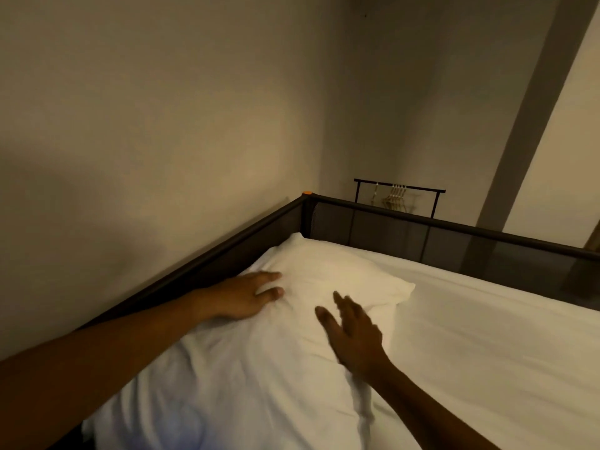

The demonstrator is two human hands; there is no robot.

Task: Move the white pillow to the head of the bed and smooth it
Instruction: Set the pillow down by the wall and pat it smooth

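The white pillow (331, 274) lies on the white sheet (487, 336) in the far left corner of the bed, against the dark frame. My left hand (246, 293) rests flat on the pillow's left side, fingers spread. My right hand (354, 332) is on or just over the pillow's near right part, fingers apart and blurred by motion. Neither hand grips anything. A second white mass of bedding (243, 384) spreads out below both hands toward me.
A dark metal bed frame with mesh panels (422, 235) runs along the wall and the far end. An orange cap (307, 192) sits on its corner post. Behind it stands a black rack with hangers (397, 190). A plain wall rises on the left.
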